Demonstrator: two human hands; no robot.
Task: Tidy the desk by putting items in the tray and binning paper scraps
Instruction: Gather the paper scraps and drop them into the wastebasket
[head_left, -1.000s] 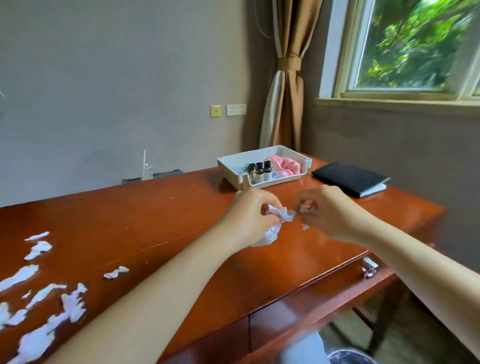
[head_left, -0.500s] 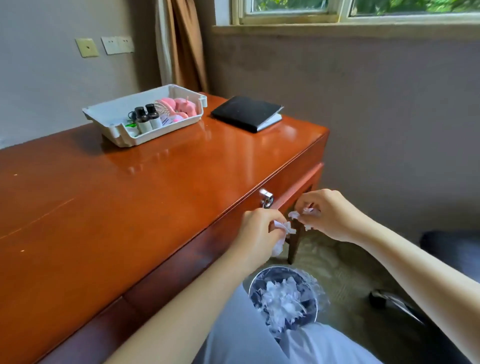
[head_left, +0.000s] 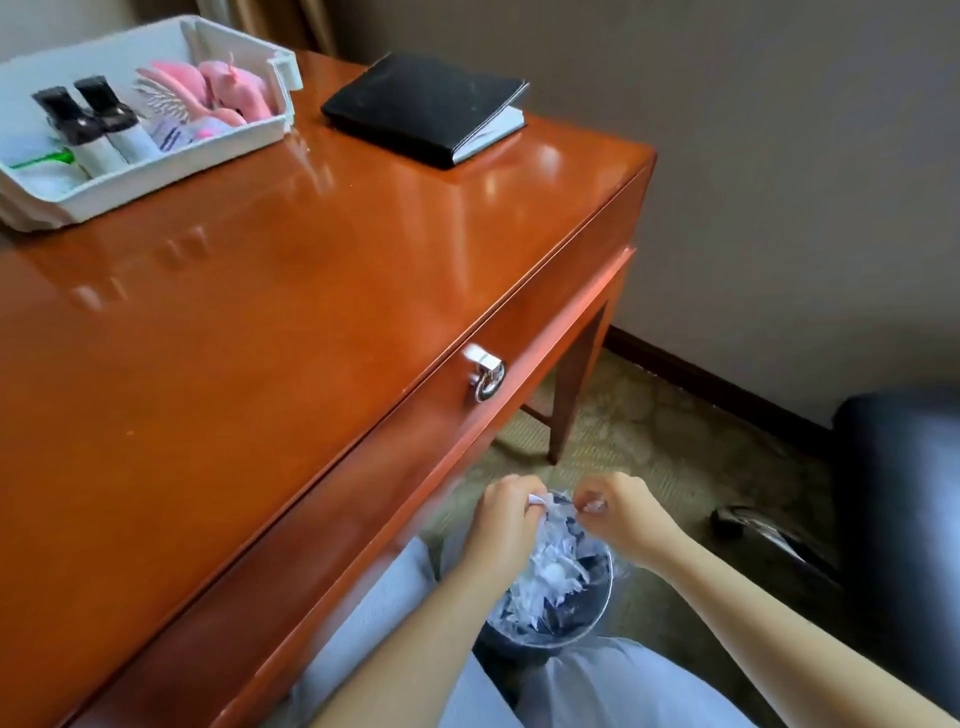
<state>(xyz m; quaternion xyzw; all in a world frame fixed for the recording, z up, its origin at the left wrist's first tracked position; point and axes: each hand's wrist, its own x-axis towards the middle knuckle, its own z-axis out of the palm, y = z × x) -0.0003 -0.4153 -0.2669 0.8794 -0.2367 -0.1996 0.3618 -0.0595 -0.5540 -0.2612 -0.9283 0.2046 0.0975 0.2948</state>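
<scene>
- Head view, above the bin (head_left: 605, 597) on the floor by the desk: left hand (head_left: 506, 512) has its fingers curled round a wad of white paper scraps (head_left: 540, 501). Right hand (head_left: 615, 512) fingers pinch a small white bit, blurred.
- Bin is part full of scraps.
- Judgement: lower both hands close to the rim before letting go, since light scraps drift. Release the left first, then pick off clinging bits.
- Same view, surface (head_left: 260, 312): tray (head_left: 156, 171) holds bottles and pink items; black notebook (head_left: 423, 106) lies just beside it.
</scene>
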